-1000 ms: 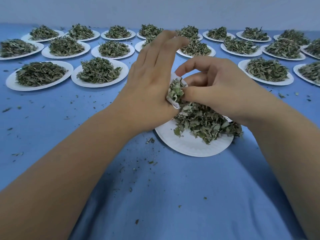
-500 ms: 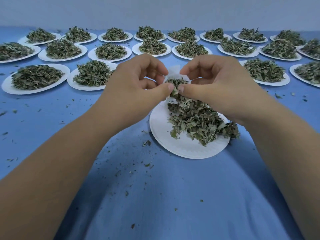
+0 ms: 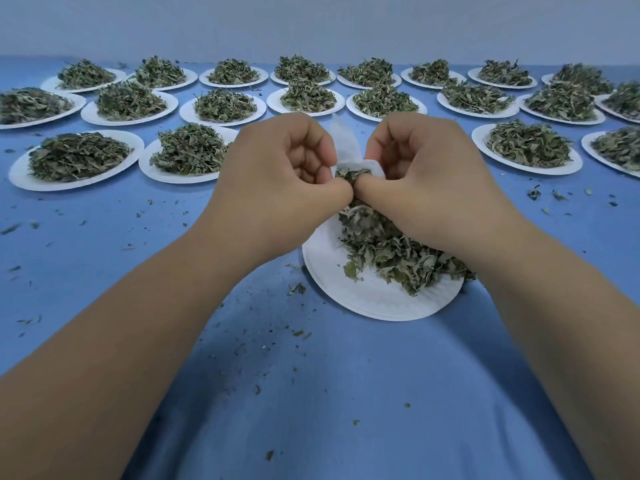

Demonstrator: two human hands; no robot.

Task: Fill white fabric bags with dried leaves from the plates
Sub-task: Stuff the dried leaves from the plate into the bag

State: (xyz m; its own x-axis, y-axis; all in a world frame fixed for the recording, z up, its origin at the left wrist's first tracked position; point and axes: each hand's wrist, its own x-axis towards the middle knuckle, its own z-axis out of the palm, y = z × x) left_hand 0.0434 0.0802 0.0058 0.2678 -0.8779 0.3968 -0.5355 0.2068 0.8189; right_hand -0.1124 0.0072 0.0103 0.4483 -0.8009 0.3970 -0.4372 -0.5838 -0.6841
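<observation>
A small white fabric bag [image 3: 347, 149] is held between both hands above the near paper plate [image 3: 377, 299]. My left hand [image 3: 277, 174] grips the bag's left edge with curled fingers. My right hand [image 3: 429, 171] grips its right edge the same way. Both thumbs meet at the bag's mouth, pressing on the green leaves [image 3: 351, 174] that show there. A pile of dried leaves [image 3: 391, 247] lies on the plate just under my right hand, partly hidden by my wrist.
Several white plates heaped with dried leaves, such as one [image 3: 76, 161] at the left and one [image 3: 526, 148] at the right, stand in rows across the back of the blue cloth [image 3: 329, 393]. Leaf crumbs lie scattered on the cloth around the near plate.
My left hand's fingers curled from extended to a fist on the bag. Both thumbs came together over the bag's mouth, and the bag's white top now sticks up between the hands.
</observation>
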